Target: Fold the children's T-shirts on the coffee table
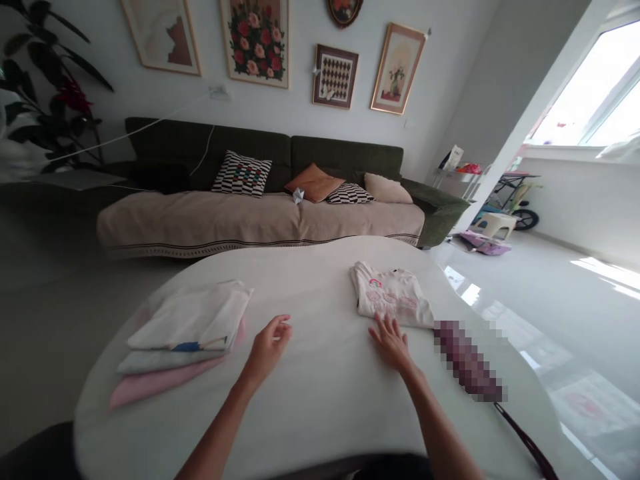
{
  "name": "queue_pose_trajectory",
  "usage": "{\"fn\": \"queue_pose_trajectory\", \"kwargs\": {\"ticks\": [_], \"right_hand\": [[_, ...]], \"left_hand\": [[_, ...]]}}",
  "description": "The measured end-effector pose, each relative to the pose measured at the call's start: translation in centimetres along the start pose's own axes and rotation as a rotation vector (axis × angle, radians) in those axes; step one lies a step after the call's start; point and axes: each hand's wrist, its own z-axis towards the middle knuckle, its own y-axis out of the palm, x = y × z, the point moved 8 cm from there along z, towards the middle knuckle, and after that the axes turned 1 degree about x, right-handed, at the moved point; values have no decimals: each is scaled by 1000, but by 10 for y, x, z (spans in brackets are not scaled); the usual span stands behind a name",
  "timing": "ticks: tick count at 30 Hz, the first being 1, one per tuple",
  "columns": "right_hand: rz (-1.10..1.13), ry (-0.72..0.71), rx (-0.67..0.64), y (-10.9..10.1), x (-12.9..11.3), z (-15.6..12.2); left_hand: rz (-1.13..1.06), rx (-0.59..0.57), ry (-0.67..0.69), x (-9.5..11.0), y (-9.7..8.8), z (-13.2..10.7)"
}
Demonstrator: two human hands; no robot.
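Note:
My left hand hovers over the middle of the white table, fingers loosely curled and apart, holding nothing. My right hand lies flat with fingers spread, its fingertips just short of the near edge of a folded cream shirt with a pink print. A stack of folded clothes, white on top and pink at the bottom, rests at the table's left side, apart from both hands.
A blurred pinkish object with a dark strap lies at the table's right edge. Beyond the table stands a dark sofa with cushions and a beige cover. A plant is at the left, glossy floor to the right.

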Motion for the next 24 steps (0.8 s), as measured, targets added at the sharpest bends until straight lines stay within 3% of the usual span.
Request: {"fn": "queue_pose_trajectory", "kwargs": {"ticks": [4, 7, 10, 15, 18, 21, 22, 24], "right_hand": [[48, -106, -96, 27, -58, -96], [79, -170, -68, 43, -97, -162], [54, -158, 11, 47, -116, -195], [21, -161, 39, 46, -120, -200], [13, -152, 48, 46, -118, -199], [40, -134, 51, 48, -117, -198], [73, -127, 48, 47, -117, -197], [211, -103, 40, 43, -115, -195]], "left_hand": [[402, 232, 161, -3, -85, -30], [693, 305, 163, -15, -124, -39], [856, 296, 51, -35, -141, -34], [819, 276, -64, -47, -154, -16], [724, 392, -11, -17, -169, -12], [473, 545, 251, 49, -175, -35], [385, 512, 329, 69, -169, -48], [257, 221, 398, 94, -136, -77]]}}
